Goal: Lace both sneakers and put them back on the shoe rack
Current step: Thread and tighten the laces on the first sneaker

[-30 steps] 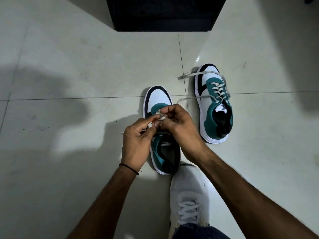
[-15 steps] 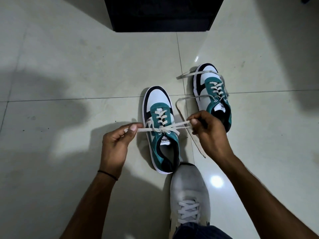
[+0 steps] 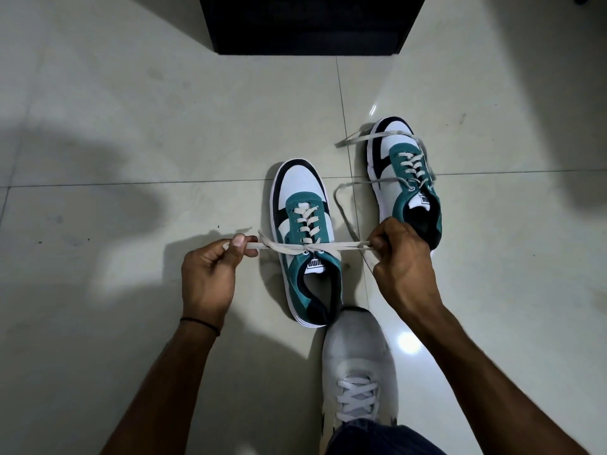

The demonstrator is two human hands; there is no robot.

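Two white, teal and black sneakers stand on the tiled floor. The near sneaker (image 3: 303, 238) is laced, and its white lace (image 3: 328, 248) is stretched sideways across the top eyelets with a crossing at the middle. My left hand (image 3: 210, 274) pinches the lace's left end beside the shoe. My right hand (image 3: 399, 257) pinches the right end, in front of the far sneaker's heel. The far sneaker (image 3: 405, 178) is laced too, with its loose lace ends (image 3: 353, 139) trailing on the floor to its left.
A dark piece of furniture (image 3: 308, 24) stands at the top of the view, straight beyond the sneakers. My own grey-white shoe (image 3: 358, 366) is planted just behind the near sneaker's heel. Pale glossy tiles lie on all sides.
My hands were bunched together over the near sneaker's eyelets. They have since moved apart, pulling the two lace ends taut to the left and right.
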